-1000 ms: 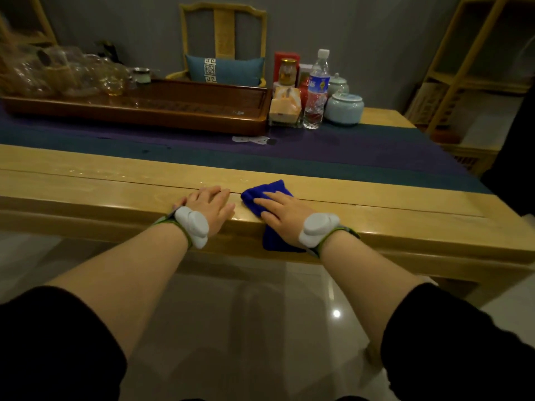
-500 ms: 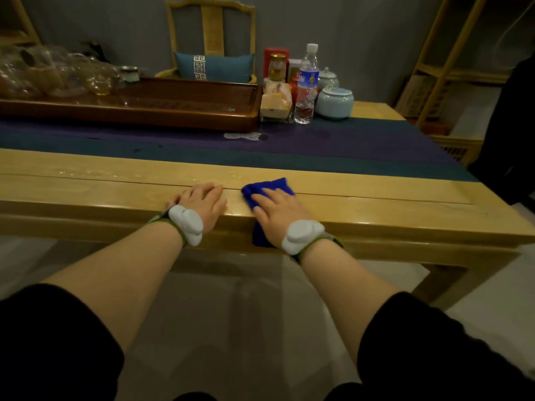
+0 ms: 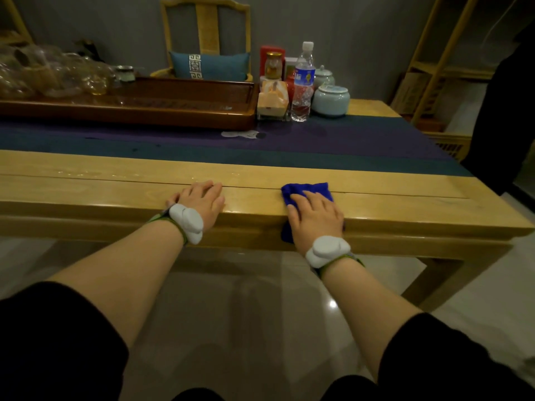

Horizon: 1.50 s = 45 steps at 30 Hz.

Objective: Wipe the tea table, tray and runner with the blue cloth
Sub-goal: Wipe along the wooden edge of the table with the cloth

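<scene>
At the tea table's (image 3: 115,195) near edge, the right hand (image 3: 317,217) presses flat, fingers straight, on the blue cloth (image 3: 311,190); the left hand (image 3: 202,202) rests open, holding nothing.

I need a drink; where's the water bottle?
In the head view, the water bottle stands at the table's far right, just right of the wooden tray, between a tissue box and a pale lidded jar.

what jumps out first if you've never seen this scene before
The bright blue cloth stands out most, pressed flat under the right hand at the near edge of the pale wooden table. The left hand rests flat beside it. Farther back, a dark wooden tray sits on a purple runner.
</scene>
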Motion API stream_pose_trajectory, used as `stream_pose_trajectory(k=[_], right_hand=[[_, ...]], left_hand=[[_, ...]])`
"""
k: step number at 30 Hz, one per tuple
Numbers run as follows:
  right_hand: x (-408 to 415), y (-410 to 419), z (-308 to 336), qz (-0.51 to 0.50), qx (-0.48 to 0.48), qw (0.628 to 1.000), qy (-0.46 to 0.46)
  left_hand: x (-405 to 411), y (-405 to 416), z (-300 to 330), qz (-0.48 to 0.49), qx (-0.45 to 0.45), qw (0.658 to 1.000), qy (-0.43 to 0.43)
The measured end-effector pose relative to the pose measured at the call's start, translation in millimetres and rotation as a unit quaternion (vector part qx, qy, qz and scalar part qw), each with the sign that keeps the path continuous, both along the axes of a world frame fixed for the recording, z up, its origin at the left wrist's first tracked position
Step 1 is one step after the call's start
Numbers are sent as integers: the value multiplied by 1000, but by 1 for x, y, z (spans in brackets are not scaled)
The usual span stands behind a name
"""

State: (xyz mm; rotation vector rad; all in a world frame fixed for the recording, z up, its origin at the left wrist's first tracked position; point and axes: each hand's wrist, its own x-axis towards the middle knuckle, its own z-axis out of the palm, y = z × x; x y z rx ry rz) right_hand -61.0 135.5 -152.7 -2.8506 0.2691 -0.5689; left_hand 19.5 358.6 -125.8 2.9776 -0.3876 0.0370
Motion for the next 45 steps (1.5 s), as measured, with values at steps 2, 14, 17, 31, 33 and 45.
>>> stream_pose_trajectory(k=[2,14,17,31,33,45], right_hand=[[6,32,-4,39,2,999,13],[-18,-21,-9,172,-157,972,44],[-30,-53,-17,182,-267,946,25],[-4,14,-21,243,-382,892,1],[-10,3,-21,250,-408,878,-6],[-26,-26,-33,240,-491,836,41]], left_hand=[[2,1,-3,-1,2,1000,-8],[-4,13,-13,-28,-24,999,-27],[-14,28,-24,-31,10,998,-59],[-25,45,-36,-36,4,996,-85],[-25,45,-36,-35,5,996,-85],[-26,43,-34,-37,3,997,-69]])
